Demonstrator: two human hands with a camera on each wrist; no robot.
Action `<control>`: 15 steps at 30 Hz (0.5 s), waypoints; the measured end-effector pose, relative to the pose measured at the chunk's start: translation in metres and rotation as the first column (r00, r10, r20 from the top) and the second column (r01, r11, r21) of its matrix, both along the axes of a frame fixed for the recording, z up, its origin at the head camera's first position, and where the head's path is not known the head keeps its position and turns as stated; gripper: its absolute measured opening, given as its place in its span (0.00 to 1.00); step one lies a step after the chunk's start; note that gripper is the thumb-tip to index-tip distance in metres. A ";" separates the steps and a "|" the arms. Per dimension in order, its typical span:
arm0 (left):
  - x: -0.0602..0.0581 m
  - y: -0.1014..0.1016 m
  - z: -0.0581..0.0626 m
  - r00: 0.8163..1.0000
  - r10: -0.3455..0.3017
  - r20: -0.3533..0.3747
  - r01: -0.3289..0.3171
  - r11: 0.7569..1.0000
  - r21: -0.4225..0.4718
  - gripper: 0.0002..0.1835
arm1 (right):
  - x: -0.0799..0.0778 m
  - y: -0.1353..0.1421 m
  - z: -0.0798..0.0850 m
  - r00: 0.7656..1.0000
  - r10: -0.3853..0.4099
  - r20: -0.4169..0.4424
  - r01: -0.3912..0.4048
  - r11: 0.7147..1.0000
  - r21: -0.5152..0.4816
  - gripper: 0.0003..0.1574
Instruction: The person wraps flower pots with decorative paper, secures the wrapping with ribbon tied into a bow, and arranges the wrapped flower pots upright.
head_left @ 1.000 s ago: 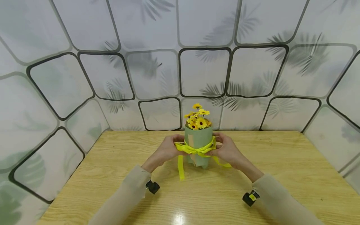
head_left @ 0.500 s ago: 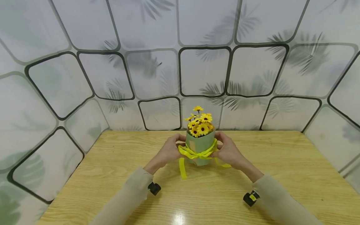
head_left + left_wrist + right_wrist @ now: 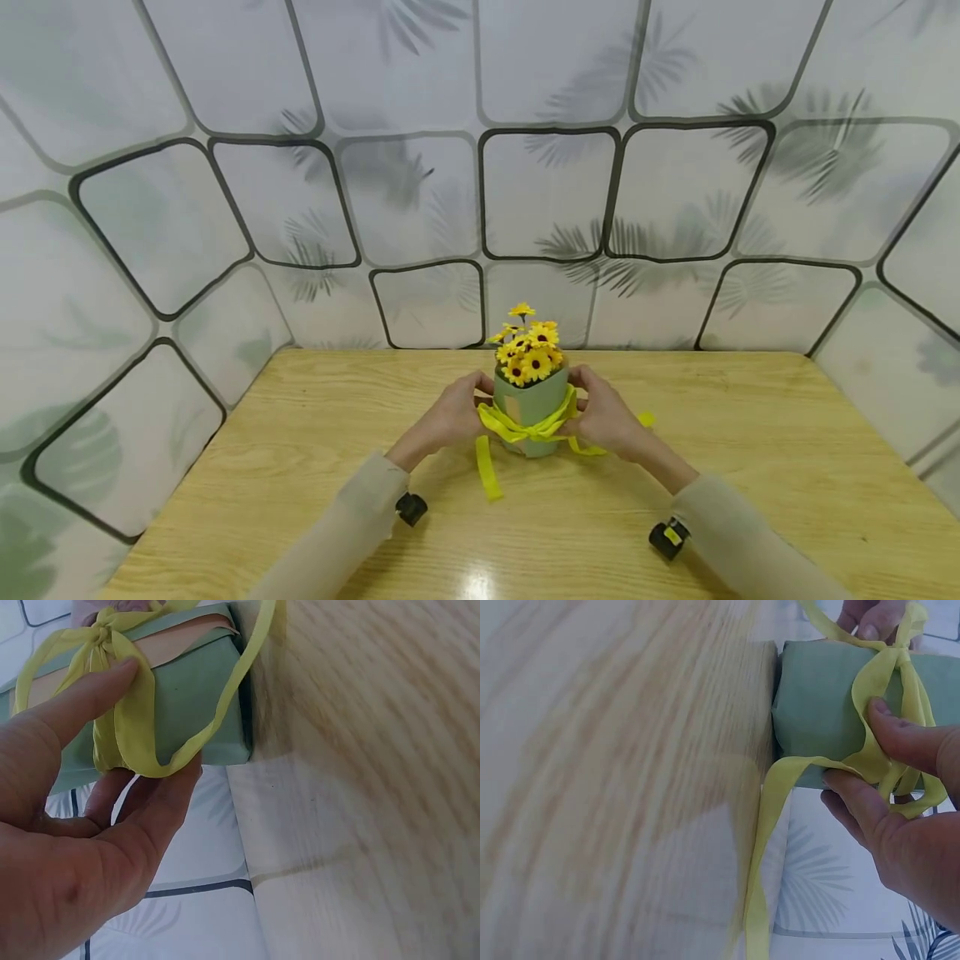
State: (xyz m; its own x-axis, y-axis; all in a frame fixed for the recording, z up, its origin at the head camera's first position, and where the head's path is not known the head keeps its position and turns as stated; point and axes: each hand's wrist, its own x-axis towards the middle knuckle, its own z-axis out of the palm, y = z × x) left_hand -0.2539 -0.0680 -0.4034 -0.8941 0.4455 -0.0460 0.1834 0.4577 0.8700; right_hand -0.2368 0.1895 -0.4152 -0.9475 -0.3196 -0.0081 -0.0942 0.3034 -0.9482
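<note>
A bouquet of yellow dark-centred flowers (image 3: pixel 536 364) stands in a green paper wrap (image 3: pixel 542 402) near the middle of the table. Round the wrap runs a yellow ribbon (image 3: pixel 529 432) tied in a bow at the front. My left hand (image 3: pixel 453 413) grips the wrap's left side; in the left wrist view its thumb lies on the ribbon in front and its fingers reach round behind. From the right side my right hand (image 3: pixel 611 422) holds the wrap, thumb in front beside the bow. The wrap's base (image 3: pixel 784 724) is right at the tabletop in the right wrist view.
The wooden table (image 3: pixel 300 467) ends at a patterned wall covering (image 3: pixel 420 200) behind the bouquet. Loose ribbon tails (image 3: pixel 487 471) hang down to the table on both sides. A dark wrist camera (image 3: pixel 411 508) sits at each sleeve cuff.
The bouquet has come lower in the view, slightly nearer the person, and its top has tipped toward the head camera, showing more of the blooms. Both hands have moved with it, keeping their hold.
</note>
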 end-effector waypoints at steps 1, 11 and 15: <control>0.000 -0.001 0.000 1.000 -0.004 -0.005 0.004 1.000 -0.011 0.26 | 0.000 -0.001 0.000 1.000 0.002 0.001 -0.002 1.000 0.003 0.46; 0.004 -0.002 -0.001 0.999 -0.021 -0.030 0.020 0.999 -0.033 0.27 | -0.003 0.001 0.000 0.999 0.026 0.024 -0.027 0.999 0.022 0.44; 0.004 -0.001 -0.001 1.000 -0.008 -0.004 0.008 1.000 -0.021 0.26 | -0.003 0.003 0.002 0.999 0.037 0.015 -0.037 0.999 0.034 0.43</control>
